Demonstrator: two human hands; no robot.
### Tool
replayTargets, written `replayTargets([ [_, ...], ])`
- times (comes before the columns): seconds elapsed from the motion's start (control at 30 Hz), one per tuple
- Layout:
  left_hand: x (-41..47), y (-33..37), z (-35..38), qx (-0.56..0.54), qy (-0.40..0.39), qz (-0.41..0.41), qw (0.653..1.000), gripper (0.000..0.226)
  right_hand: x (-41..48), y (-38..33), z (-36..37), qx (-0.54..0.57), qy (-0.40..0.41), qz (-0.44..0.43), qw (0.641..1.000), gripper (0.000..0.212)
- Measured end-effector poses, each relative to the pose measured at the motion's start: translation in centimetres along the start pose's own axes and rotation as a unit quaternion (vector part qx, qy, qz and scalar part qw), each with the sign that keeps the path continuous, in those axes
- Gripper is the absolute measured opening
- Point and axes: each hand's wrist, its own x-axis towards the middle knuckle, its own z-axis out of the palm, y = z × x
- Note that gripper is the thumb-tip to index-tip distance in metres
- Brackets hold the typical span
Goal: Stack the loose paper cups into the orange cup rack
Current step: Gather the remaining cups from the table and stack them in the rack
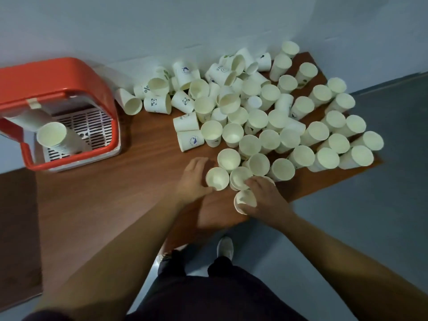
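Right hand (264, 198) grips tilted cup (246, 200), left hand (193, 179) upright cup (217, 178)

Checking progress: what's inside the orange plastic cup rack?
A nested stack of white paper cups lies tilted on the white slotted tray inside the orange plastic cup rack. Tray beneath the stack is covered.

You're in a plain indoor room, office-like: a wood-grain table (139, 181) against the far pale wall (139, 24), grey floor (370, 228) near right.
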Motion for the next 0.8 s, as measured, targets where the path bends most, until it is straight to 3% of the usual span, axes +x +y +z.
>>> replayTargets([
  [0.13, 2.0, 1.2, 2.8, 0.044, 0.009, -0.022, 0.999, 0.104, -0.4, 2.2, 1.5, -0.053, -0.071, -0.097, 0.991, 0.09],
  [0.37, 2.3, 1.4, 4.1, 0.045, 0.046, -0.017, 0.998, 0.077, 0.6, 3.6, 2.6, -0.138, -0.089, -0.196, 0.967, 0.082],
  [0.6, 0.2, 0.3, 2.2, 0.039, 0.088, -0.048, 0.994, 0.074, 1.8, 2.8, 2.5, -0.07, -0.074, -0.188, 0.977, 0.076],
  [0.8, -2.3, -2.1, -1.1, 0.023, 0.157, -0.124, 0.98, 0.066, 4.6, -1.6, 3.0, -0.021, -0.075, -0.196, 0.978, 0.076],
])
